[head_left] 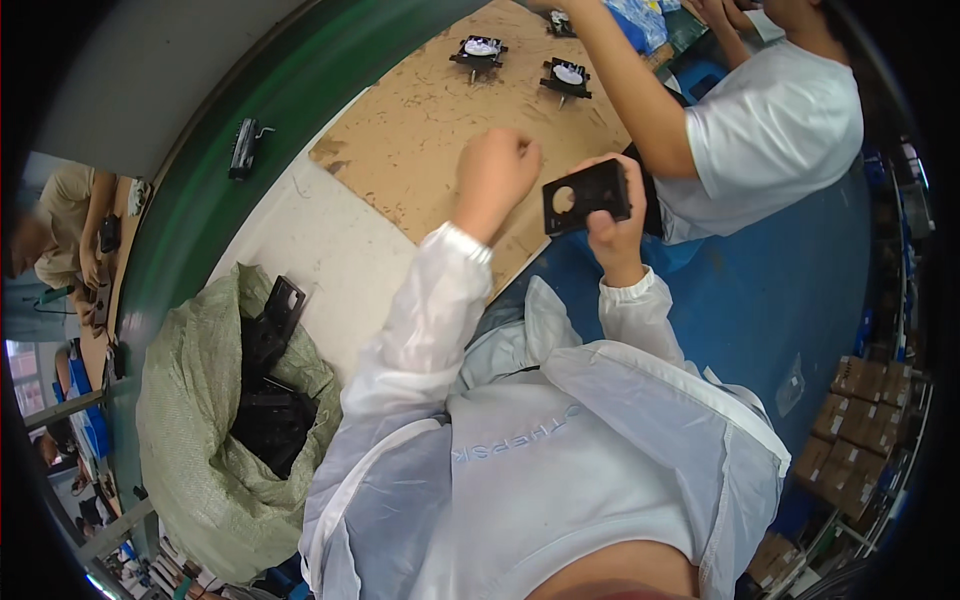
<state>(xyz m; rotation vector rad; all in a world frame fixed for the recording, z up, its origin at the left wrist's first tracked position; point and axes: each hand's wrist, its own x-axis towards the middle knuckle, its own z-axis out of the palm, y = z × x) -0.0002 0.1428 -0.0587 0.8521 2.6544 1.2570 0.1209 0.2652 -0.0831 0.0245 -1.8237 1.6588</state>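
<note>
My right hand (pixel 622 232) grips a black rectangular plastic housing (pixel 598 187) with a round hole near one end. Its thumb presses the near face while the fingers wrap behind. To the left of it, apart from the housing, my left hand (pixel 495 178) is curled into a fist above the brown board (pixel 400 150). Whatever that fist holds, if anything, is hidden. Farther away on the board sit two small black mechanisms with white discs, a left one (pixel 480 50) and a right one (pixel 567 76); part of another black piece (pixel 560 24) shows behind them.
An open woven sack (pixel 190 430) with black plastic parts (pixel 272 420) stands at my left. A black part with a bent metal rod (pixel 243 150) lies on the green conveyor (pixel 215 205). A co-worker's arm (pixel 640 95) reaches over the board's right side. Cartons (pixel 850 440) are stacked far right.
</note>
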